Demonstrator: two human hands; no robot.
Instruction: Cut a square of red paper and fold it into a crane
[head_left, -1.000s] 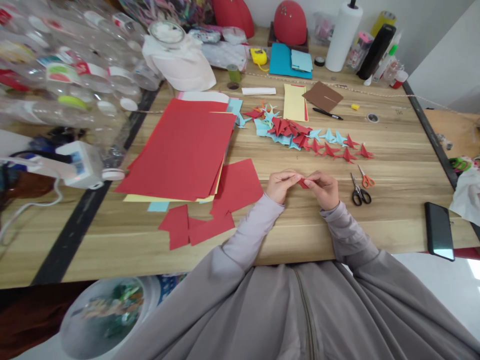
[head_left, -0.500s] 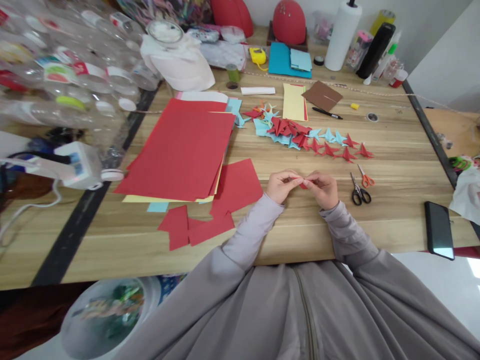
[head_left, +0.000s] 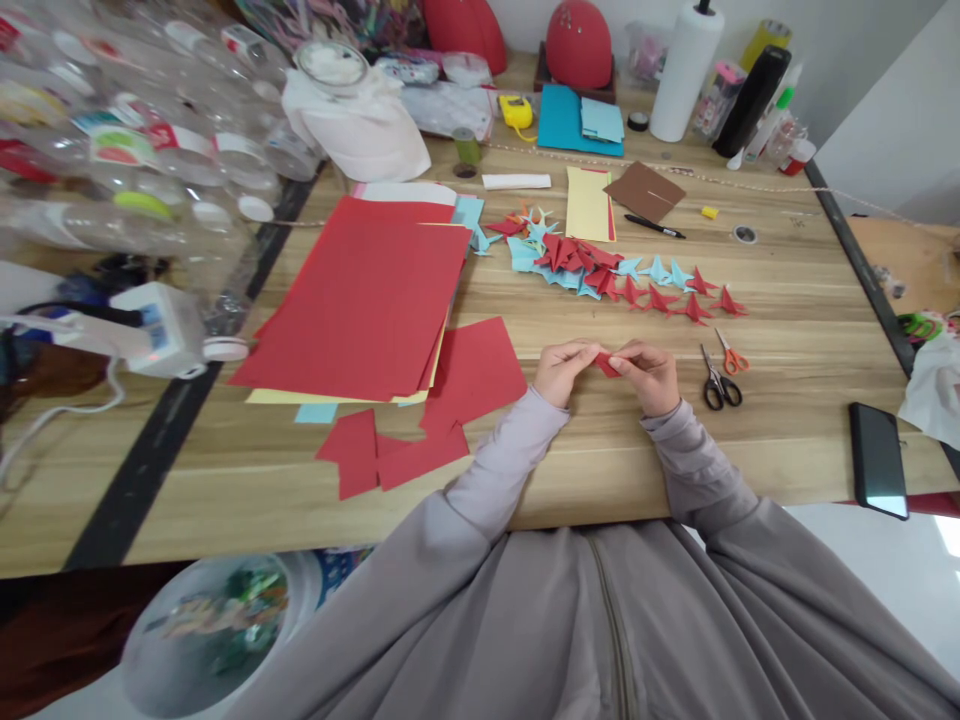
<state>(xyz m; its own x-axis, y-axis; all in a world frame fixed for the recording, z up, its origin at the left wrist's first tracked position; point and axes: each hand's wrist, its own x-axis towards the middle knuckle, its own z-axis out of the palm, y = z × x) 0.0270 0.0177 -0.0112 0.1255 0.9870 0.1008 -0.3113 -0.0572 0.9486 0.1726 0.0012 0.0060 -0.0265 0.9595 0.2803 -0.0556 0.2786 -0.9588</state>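
**Both hands on a small red fold**

Your left hand (head_left: 561, 372) and right hand (head_left: 651, 375) met over the counter (head_left: 787, 330), each pinching one end of a small folded red paper (head_left: 606, 364). The paper sat between your fingertips, just above the wood, near the counter's front edge. Both hands were closed on it, fingers curled in; how far the fold had got was too small to tell.

Just to your right lay two scissors (head_left: 721, 372), one with black handles, one with orange, touching or nearly so. Farther right, near the edge, was a dark phone (head_left: 877, 461).

Beyond your hands ran a row of finished red and blue folded shapes (head_left: 615, 275), spread left to right. To your left was a stack of red sheets (head_left: 367, 300) on yellow ones, with a red square (head_left: 480, 370) beside it and smaller red offcuts (head_left: 382, 455) nearer you.

At the back stood a paper roll (head_left: 686, 70), a black bottle (head_left: 752, 100), a blue folder (head_left: 574, 122), a yellow sheet (head_left: 589, 205), a brown card (head_left: 645, 192) and a pen (head_left: 655, 227). Clear plastic bottles (head_left: 150, 150) crowded the far left.
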